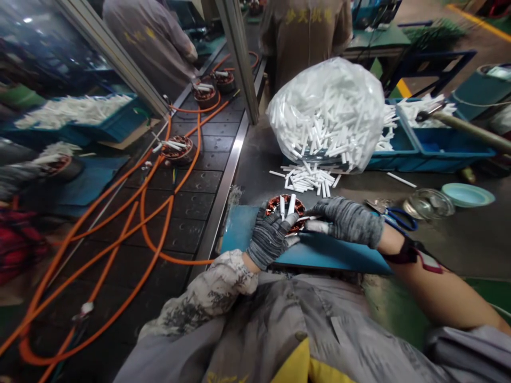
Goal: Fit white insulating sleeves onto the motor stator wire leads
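Note:
A round part with copper windings [274, 204] stands on a blue mat [331, 252] in front of me, with white tubes [293, 204] sticking up from it. My left hand [269, 236], in a grey striped glove, is wrapped round its near left side. My right hand [339, 219], in a similar glove, is at the right side of the part, fingers pressed together around something thin and pale at the windings. What exactly lies between those fingertips is too small to tell. Just beyond the part lies a loose pile of white tubes [307, 180].
Behind the pile stands a clear bag of white tubes [327, 117]. Blue bins [435, 159], a mallet [463, 123], scissors [401, 218], a glass dish [429, 204] and a pale bowl [468, 195] are at right. Orange cables [167, 213] and wound parts [176, 150] lie left. People work beyond.

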`<state>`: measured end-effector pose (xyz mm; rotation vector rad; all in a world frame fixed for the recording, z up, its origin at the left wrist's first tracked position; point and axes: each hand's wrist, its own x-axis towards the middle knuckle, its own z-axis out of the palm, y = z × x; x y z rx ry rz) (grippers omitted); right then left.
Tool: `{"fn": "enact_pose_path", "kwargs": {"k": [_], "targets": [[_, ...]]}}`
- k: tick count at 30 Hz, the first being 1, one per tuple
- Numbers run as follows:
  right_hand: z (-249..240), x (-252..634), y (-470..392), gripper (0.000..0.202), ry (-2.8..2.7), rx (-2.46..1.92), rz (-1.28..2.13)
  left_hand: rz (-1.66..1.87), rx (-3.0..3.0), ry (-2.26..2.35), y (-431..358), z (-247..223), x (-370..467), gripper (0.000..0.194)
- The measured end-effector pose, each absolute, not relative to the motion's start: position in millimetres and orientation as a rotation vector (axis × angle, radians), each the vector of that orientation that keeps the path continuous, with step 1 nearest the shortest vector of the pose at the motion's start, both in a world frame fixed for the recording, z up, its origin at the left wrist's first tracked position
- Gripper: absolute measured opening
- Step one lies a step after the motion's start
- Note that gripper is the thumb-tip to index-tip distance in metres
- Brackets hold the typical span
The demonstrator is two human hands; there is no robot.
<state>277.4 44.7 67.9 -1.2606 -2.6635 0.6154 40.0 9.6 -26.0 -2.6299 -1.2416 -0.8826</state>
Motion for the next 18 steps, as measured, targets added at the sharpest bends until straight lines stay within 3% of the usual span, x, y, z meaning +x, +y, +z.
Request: {"fn": "enact_pose_path", "kwargs": {"k": [8,12,18], "targets": [[34.9,290.4,17.7,0.053,-2.068,-1.283,1.253,-0.841,-2.688,-1.075,4.6,-22.3,44.8,0.039],[19.5,295.9,16.0,0.048,-2.06,-1.349,1.062,-0.785,-2.786,-1.152,2.2,-26.1,46.1,0.046],[18.0,294.5,10.2,0.047,-2.257,-1.198,0.51,-1.033,-2.797,-1.185,8.7,-30.8,38.9,0.041]]}}
